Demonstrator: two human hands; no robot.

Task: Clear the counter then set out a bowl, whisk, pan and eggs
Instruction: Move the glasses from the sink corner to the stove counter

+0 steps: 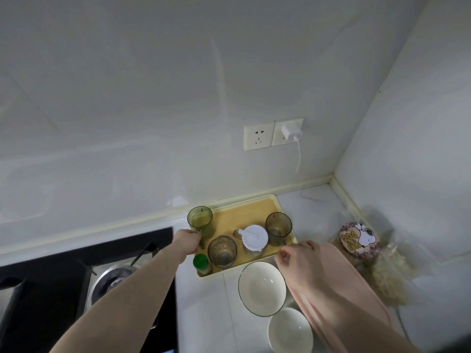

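A yellow tray [244, 215] with a wooden floor stands on the counter by the back wall. It carries three green-tinted glasses [200, 220], a white-lidded jar [254, 237] and a green-capped bottle [201, 263]. My left hand [187, 242] grips at the tray's left edge, beside the rear left glass; its fingertips are hidden. My right hand [298, 253] curls its fingers at the tray's front right corner. Two white bowls, a larger one [262, 287] and a smaller one [290, 329], sit in front of the tray. No whisk, pan or eggs are in view.
A pink cutting board [356, 289] lies under my right forearm. A round cartoon tin [359, 240] and a clear bag [390, 276] fill the right corner. A black gas stove [51, 289] is on the left. A charger [291, 131] is plugged in on the wall above.
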